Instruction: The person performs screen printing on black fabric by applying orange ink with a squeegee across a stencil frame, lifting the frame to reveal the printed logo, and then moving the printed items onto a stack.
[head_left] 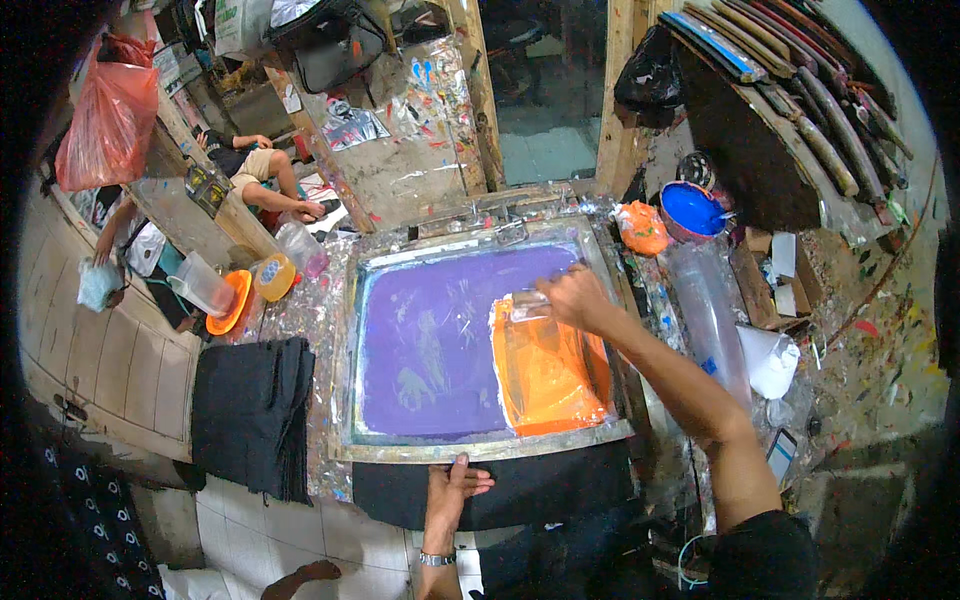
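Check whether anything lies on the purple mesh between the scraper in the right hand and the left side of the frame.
Nothing visible does. The right hand holds the pale flat scraper at the orange ink patch. Left of it, the purple screen mesh shows only faint design outlines. The left hand rests on the black cloth below the frame.

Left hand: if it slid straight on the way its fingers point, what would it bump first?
Probably the near edge of the printing screen's frame. The left hand lies flat on black fabric, fingers pointing up toward that frame, almost touching it; depth is hard to judge.

Red plastic bag (108, 120) hanging upper left
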